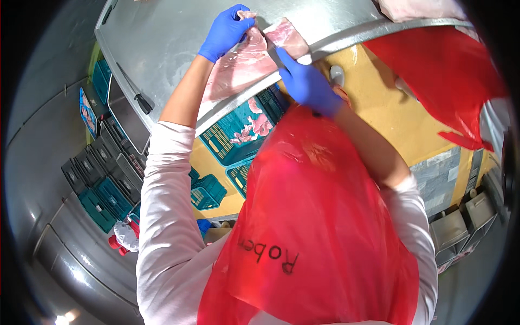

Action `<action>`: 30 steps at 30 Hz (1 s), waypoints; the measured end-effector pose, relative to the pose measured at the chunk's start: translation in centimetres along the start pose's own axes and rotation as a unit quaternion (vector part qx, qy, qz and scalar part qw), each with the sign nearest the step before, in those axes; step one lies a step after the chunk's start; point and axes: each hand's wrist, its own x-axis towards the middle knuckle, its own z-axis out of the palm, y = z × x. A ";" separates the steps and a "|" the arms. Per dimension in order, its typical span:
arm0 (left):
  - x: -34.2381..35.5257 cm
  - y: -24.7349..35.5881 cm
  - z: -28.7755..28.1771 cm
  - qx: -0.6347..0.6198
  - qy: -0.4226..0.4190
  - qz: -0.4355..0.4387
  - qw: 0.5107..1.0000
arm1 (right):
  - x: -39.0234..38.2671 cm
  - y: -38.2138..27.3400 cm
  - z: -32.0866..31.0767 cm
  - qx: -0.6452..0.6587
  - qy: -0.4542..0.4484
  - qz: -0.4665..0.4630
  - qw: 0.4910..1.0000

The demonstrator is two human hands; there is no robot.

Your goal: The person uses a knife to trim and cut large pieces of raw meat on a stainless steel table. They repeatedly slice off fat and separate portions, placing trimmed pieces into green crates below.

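Note:
My left hand [227, 33], in a blue glove, pinches the far end of a large flat slab of pale pink meat [244, 67] on the metal table. My right hand [311, 89], gloved the same way, is closed on a knife [273, 53], its index finger stretched along the tool. The blade lies between the slab and a smaller piece of meat [288, 38] to the right. The knife's handle is hidden in my fist.
Below the table edge [325, 49] stands a teal crate [216, 142] with meat scraps. A long thin tool with a black handle [143, 104] lies at the table's left. Another person in a red apron [444, 81] stands at right, near more meat [422, 8]. Stacked crates [103, 168] are at left.

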 end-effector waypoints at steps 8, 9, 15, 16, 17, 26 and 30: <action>-1.2 5.7 2.8 0.075 0.051 0.115 0.989 | 6.4 0.6 0.5 0.060 -0.117 0.142 0.981; -1.0 5.7 2.4 0.055 0.071 0.076 0.993 | 5.4 0.3 0.7 0.061 -0.115 0.112 0.985; 2.0 -5.9 -5.1 -0.121 0.234 0.055 0.963 | -6.2 -4.9 -5.3 0.197 -0.248 0.228 0.921; 1.7 -8.0 -6.0 -0.175 0.249 0.029 0.952 | -5.7 -5.4 -7.3 0.198 -0.257 0.277 0.904; 2.2 -8.1 -5.3 -0.162 0.184 -0.027 0.969 | -4.6 -6.2 -9.5 0.197 -0.248 0.335 0.888; 8.7 -7.8 0.1 0.315 0.106 -0.081 0.940 | -0.4 -4.4 -10.3 0.187 -0.089 0.333 0.920; 7.0 -4.4 -1.6 0.114 0.146 -0.093 0.978 | -0.8 -4.4 -8.1 0.130 -0.106 0.329 0.929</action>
